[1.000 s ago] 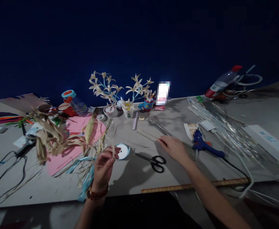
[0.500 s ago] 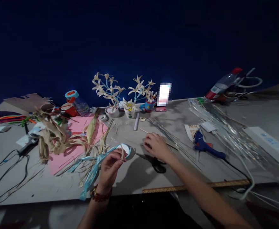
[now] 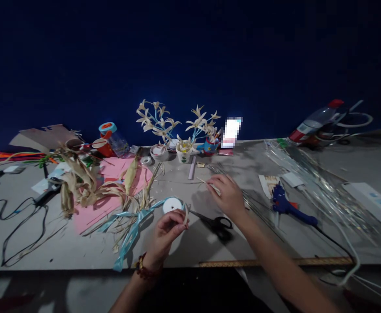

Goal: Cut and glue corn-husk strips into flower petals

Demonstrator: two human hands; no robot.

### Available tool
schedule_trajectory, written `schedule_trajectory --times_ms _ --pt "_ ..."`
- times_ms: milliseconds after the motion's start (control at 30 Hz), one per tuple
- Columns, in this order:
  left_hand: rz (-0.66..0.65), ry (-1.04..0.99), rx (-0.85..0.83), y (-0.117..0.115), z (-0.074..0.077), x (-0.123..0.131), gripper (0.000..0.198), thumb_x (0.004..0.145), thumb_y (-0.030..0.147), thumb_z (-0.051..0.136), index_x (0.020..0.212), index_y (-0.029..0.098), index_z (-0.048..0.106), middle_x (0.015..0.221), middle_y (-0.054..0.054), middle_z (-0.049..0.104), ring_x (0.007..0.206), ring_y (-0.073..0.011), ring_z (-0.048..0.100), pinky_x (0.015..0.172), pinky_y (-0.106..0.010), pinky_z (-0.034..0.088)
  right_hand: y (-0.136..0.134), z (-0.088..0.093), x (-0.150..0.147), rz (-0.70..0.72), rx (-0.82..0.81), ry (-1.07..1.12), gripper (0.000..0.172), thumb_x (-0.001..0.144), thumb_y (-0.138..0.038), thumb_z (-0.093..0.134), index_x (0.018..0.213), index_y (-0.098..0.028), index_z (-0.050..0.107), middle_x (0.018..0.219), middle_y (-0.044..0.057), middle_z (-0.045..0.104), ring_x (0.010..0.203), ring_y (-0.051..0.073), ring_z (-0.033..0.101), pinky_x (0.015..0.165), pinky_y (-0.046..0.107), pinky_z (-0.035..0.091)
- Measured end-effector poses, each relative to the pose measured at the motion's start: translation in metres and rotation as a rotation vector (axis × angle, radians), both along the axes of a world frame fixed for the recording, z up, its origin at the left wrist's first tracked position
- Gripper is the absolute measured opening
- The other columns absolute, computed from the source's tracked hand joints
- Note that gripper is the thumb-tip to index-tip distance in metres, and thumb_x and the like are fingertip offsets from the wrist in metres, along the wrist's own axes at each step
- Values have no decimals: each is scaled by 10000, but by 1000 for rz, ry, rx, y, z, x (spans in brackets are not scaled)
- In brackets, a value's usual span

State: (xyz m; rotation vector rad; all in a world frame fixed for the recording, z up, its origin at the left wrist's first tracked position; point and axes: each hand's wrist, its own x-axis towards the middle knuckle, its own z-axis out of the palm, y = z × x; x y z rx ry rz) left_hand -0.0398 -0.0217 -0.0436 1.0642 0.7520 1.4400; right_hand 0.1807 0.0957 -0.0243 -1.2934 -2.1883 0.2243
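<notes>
**Two hands at a cluttered craft table, each pinching a small piece**

Seen from above and behind the hands, under dim light against a dark blue wall, a grey table [image 3: 63, 248] is crowded with craft supplies.

The left hand [image 3: 167, 230], with a beaded bracelet at the wrist, is raised just above the near part of the table. Its thumb and fingertips are pressed together on a short, pale husk strip [image 3: 185, 214], which stands roughly upright. Just beyond it lies a white ribbon spool [image 3: 172, 204], and a blue ribbon [image 3: 133, 224] trails from it to the left and toward the near edge.

The right hand [image 3: 228, 195] reaches further out, near the middle of the table. Its fingers are closed in a pinch on a thin stick [image 3: 205, 181], whose free end points away to the left (whether that end rests on the table cannot be told).

Black scissors [image 3: 215, 221] lie flat between the two hands, handles to the right. A bundle of thin wires [image 3: 262, 211] runs under the right wrist. To the right is a blue glue gun [image 3: 286, 205], and further right a white power strip [image 3: 373, 202].

On the left, dried husks [image 3: 82, 187] are heaped over pink paper [image 3: 112, 191]. At the back stand paper flowers [image 3: 184, 128] in small cups. A ruler [image 3: 275, 262] lies along the near edge.
</notes>
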Motion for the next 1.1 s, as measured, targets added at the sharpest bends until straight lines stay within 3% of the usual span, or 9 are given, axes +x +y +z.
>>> schedule_trajectory --times_ms 67,133,167,300,467,633,900,1000,1100 --pt "-22 26 -61 2 -1 6 67 861 233 735 838 192 687 818 -38 653 898 -194 595 846 -324 461 -33 3 -4 122 -124 237 214 983 -324 541 908 -206 703 930 77 682 932 234 620 877 370 480" --pt "-42 76 -111 5 2 12 94 849 252 749 828 182 689 841 -41 658 877 -183 594 826 -304 461 -61 4 -13 298 -463 553 208 964 -364 582 877 -214 695 846 38 667 810 193 626 753 311 497" --pt "-51 105 -129 6 4 16 113 841 267 757 820 177 690 847 -42 661 868 -180 595 821 -298 462 -71 4 -17 309 -580 704 196 938 -386 622 874 -212 688 824 25 658 783 182 617 722 296 491" --pt "-124 190 -178 6 13 23 161 823 307 772 823 167 694 838 -39 670 807 -169 603 785 -284 466 -82 7 -27 138 -813 1109 282 780 -411 801 719 -197 628 685 -31 593 655 128 545 633 241 432" --pt "-209 178 -252 -1 10 19 173 863 338 731 910 172 714 870 -51 714 849 -185 635 815 -294 467 -73 13 -21 -81 -979 1313 387 637 -428 891 665 -188 588 575 -57 573 560 102 508 577 215 393" --pt "-188 130 -334 -6 7 20 178 815 321 784 882 172 715 826 -32 720 813 -158 627 766 -252 454 -72 13 -20 -109 -963 1324 406 623 -434 893 636 -191 569 534 -56 569 531 99 489 555 212 377" --pt "-152 81 -379 -6 6 31 181 797 308 797 818 161 693 732 -10 693 718 -131 593 739 -245 451 -72 3 -17 -85 -813 1178 374 722 -504 807 676 -203 590 570 -49 556 538 117 494 555 235 412" --pt "-147 92 -363 -7 3 32 179 810 314 784 812 164 686 730 -9 688 721 -134 589 740 -246 449 -76 0 -7 -51 -699 1003 335 849 -527 678 792 -198 660 678 -5 629 594 145 549 592 262 455" --pt "-113 121 -332 -9 1 31 177 828 326 765 824 168 685 748 -19 690 748 -149 595 755 -258 451 -85 -8 10 -7 -454 600 264 956 -426 561 934 -197 691 887 61 699 784 205 626 729 318 499"
